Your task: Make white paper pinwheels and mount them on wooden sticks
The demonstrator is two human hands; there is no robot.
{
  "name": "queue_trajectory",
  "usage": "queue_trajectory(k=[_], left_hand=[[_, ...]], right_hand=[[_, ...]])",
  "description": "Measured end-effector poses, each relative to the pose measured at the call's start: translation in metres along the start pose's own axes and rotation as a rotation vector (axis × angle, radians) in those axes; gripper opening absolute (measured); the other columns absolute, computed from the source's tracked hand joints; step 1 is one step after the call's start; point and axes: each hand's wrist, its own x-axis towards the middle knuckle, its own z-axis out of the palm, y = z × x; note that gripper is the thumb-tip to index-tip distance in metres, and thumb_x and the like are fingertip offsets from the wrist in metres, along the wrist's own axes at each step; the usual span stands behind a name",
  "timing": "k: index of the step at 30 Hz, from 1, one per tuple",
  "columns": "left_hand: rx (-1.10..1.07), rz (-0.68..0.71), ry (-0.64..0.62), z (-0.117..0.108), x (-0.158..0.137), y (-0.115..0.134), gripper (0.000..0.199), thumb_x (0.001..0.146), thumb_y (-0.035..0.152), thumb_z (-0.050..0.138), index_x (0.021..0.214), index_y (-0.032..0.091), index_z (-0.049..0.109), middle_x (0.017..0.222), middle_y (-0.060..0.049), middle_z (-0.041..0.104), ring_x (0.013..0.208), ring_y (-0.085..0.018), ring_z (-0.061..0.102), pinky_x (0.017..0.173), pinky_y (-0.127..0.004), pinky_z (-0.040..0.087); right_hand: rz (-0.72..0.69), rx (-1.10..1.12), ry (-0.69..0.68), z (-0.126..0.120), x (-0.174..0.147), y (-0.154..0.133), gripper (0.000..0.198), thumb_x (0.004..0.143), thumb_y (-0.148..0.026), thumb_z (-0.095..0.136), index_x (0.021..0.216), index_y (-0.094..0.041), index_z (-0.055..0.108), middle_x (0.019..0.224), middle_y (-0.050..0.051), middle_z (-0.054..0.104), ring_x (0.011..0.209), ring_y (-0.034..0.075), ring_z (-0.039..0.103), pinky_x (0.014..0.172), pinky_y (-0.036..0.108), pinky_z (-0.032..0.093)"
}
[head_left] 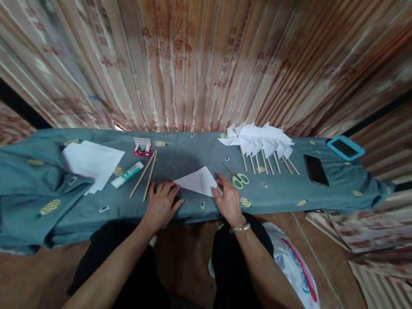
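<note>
A white sheet of paper [198, 181], folded into a triangle, lies on the cloth-covered table between my hands. My left hand [161, 205] rests on the cloth with its fingers apart, the fingertips by the paper's left tip. At the right corner, my right hand [228, 200] has the paper between thumb and fingers. Green-handled scissors [240, 180] lie just beyond my right hand. Two wooden sticks [143, 174] lie beyond my left hand, beside a glue stick [127, 174] and a small red-and-white box [142, 147] with tiny items inside.
Several white paper pinwheels [264, 139] on sticks lie in a row at the back right. Farther right are a black phone [316, 169] and a blue-framed device [345, 147]. A stack of white paper [94, 161] lies at left. Patterned curtains [204, 49] hang behind the table [192, 148].
</note>
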Motion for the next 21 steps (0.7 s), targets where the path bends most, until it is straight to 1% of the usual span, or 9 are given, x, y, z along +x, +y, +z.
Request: queue_trajectory(k=[2, 4, 7, 9, 11, 13, 15, 18, 21], left_hand=[[-0.018, 0.004, 0.010, 0.003, 0.000, -0.002, 0.036, 0.092, 0.034, 0.053, 0.123, 0.016, 0.059, 0.123, -0.017, 0.063, 0.115, -0.033, 0.057, 0.106, -0.062, 0.034], [-0.047, 0.006, 0.053, 0.004, 0.000, -0.003, 0.041, 0.093, 0.033, 0.052, 0.129, 0.015, 0.054, 0.125, -0.018, 0.062, 0.117, -0.033, 0.057, 0.106, -0.061, 0.035], [-0.089, 0.037, 0.178, 0.000, 0.001, 0.000, 0.057, 0.094, 0.034, 0.050, 0.145, 0.015, 0.034, 0.140, -0.021, 0.050, 0.131, -0.033, 0.048, 0.109, -0.057, 0.034], [-0.098, 0.073, 0.243, -0.005, 0.001, 0.004, 0.066, 0.094, 0.033, 0.050, 0.151, 0.017, 0.019, 0.149, -0.023, 0.040, 0.140, -0.032, 0.038, 0.111, -0.055, 0.032], [-0.097, 0.108, 0.261, -0.010, 0.001, 0.009, 0.071, 0.094, 0.031, 0.050, 0.153, 0.017, 0.012, 0.153, -0.024, 0.034, 0.144, -0.033, 0.032, 0.113, -0.054, 0.030], [-0.089, 0.141, 0.261, -0.013, 0.000, 0.013, 0.074, 0.093, 0.028, 0.051, 0.153, 0.016, 0.010, 0.154, -0.025, 0.032, 0.146, -0.033, 0.028, 0.114, -0.054, 0.028], [-0.070, 0.170, 0.261, -0.013, -0.002, 0.018, 0.073, 0.092, 0.026, 0.053, 0.153, 0.016, 0.013, 0.154, -0.025, 0.032, 0.147, -0.033, 0.026, 0.115, -0.054, 0.026], [-0.034, 0.212, 0.234, -0.014, -0.005, 0.024, 0.063, 0.091, 0.021, 0.053, 0.149, 0.019, 0.029, 0.153, -0.021, 0.038, 0.146, -0.032, 0.029, 0.116, -0.055, 0.024], [-0.021, 0.230, 0.171, -0.017, -0.006, 0.027, 0.047, 0.091, 0.017, 0.050, 0.138, 0.021, 0.047, 0.145, -0.016, 0.050, 0.142, -0.030, 0.036, 0.118, -0.056, 0.017]], right_hand=[[0.036, 0.063, 0.035, -0.002, 0.003, -0.004, 0.049, 0.081, -0.023, 0.059, 0.130, -0.014, 0.054, 0.096, 0.008, 0.075, 0.090, 0.025, 0.069, 0.087, 0.040, 0.052], [0.100, 0.132, 0.062, -0.007, 0.006, -0.007, 0.048, 0.081, -0.025, 0.060, 0.127, -0.015, 0.055, 0.088, 0.005, 0.075, 0.080, 0.023, 0.069, 0.083, 0.037, 0.053], [0.170, 0.184, 0.154, -0.022, 0.008, -0.009, 0.048, 0.081, -0.032, 0.062, 0.126, -0.016, 0.055, 0.083, 0.003, 0.075, 0.072, 0.020, 0.069, 0.078, 0.035, 0.054], [0.158, 0.184, 0.259, -0.032, 0.004, -0.011, 0.049, 0.083, -0.034, 0.061, 0.128, -0.017, 0.053, 0.085, 0.003, 0.075, 0.071, 0.019, 0.068, 0.076, 0.034, 0.054], [0.086, 0.170, 0.305, -0.036, -0.004, -0.016, 0.048, 0.086, -0.034, 0.059, 0.131, -0.018, 0.050, 0.088, 0.004, 0.074, 0.072, 0.018, 0.068, 0.077, 0.033, 0.055], [-0.017, 0.156, 0.250, -0.031, -0.015, -0.025, 0.046, 0.090, -0.034, 0.056, 0.133, -0.019, 0.048, 0.090, 0.005, 0.074, 0.074, 0.018, 0.068, 0.079, 0.033, 0.056], [-0.115, 0.170, 0.145, -0.019, -0.026, -0.037, 0.044, 0.091, -0.032, 0.054, 0.132, -0.019, 0.049, 0.091, 0.006, 0.074, 0.074, 0.018, 0.069, 0.079, 0.033, 0.057], [-0.214, 0.168, -0.010, 0.001, -0.037, -0.049, 0.042, 0.090, -0.023, 0.052, 0.132, -0.019, 0.049, 0.094, 0.006, 0.074, 0.077, 0.019, 0.070, 0.078, 0.033, 0.058], [-0.258, 0.131, -0.129, 0.011, -0.042, -0.052, 0.044, 0.088, -0.017, 0.051, 0.132, -0.017, 0.049, 0.095, 0.008, 0.073, 0.081, 0.021, 0.070, 0.079, 0.036, 0.059]])
